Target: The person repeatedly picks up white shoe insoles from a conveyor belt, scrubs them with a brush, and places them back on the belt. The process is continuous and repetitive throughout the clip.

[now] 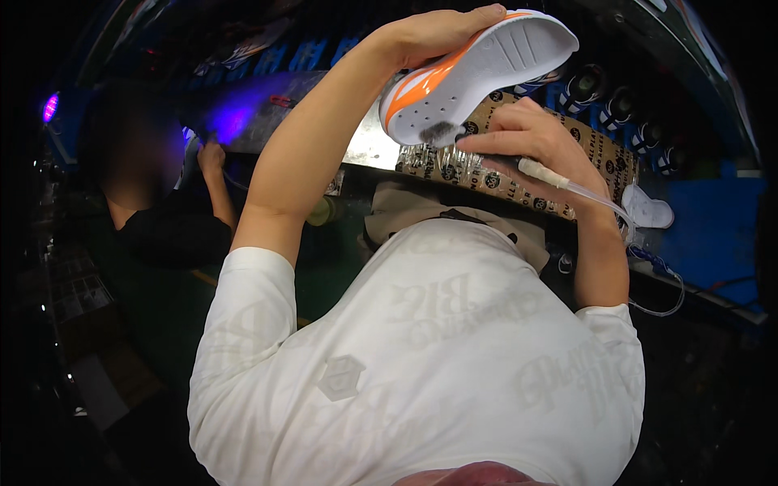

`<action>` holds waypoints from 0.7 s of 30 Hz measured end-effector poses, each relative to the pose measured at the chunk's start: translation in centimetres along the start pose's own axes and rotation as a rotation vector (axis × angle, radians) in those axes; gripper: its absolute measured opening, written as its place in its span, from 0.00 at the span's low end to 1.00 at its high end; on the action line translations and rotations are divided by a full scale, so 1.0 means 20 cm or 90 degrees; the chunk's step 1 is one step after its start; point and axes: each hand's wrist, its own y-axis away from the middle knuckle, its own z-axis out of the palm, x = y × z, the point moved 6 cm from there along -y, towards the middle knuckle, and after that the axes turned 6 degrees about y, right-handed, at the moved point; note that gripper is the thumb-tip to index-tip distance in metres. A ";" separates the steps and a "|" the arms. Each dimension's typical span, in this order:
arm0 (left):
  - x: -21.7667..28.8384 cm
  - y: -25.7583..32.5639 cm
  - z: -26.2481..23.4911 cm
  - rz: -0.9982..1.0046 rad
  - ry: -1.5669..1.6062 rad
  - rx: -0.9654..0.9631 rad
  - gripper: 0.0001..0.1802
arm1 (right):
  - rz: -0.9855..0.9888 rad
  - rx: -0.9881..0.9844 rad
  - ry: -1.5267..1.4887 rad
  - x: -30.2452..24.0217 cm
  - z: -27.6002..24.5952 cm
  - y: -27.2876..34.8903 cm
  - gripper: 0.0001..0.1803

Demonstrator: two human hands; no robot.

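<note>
My left hand (444, 36) grips a white and orange shoe sole (506, 65) along its far left edge, and holds it up tilted over the bench. The sole's white hollow inner side faces me, with small holes near its lower end. In my right hand (536, 139) is a brush (444, 132) with dark bristles, fed by a clear tube (596, 197) at the back of its handle. Its bristles lie against the lower end of the sole. My right fingers are closed round the handle and hide part of it.
Brown printed paper under clear film (587, 139) covers the bench below my hands. Another white sole (648, 208) lies at its right, near a blue surface (709, 227). Shoes (617, 105) stand in a row beyond. At left, a co-worker's hand (212, 158) is near a purple-lit area.
</note>
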 end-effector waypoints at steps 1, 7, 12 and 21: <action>0.01 0.01 0.00 0.000 -0.052 0.007 0.36 | -0.001 -0.006 -0.031 0.00 -0.01 0.00 0.15; -0.07 -0.02 -0.09 -0.104 -0.151 0.040 0.38 | 0.066 0.110 0.017 0.08 -0.05 0.05 0.16; -0.17 0.00 -0.14 -0.052 -0.173 0.080 0.42 | 0.061 0.056 -0.054 0.12 -0.04 0.07 0.16; -0.27 0.05 -0.25 -0.099 -0.146 0.135 0.38 | 0.087 0.111 -0.071 0.22 -0.04 0.08 0.16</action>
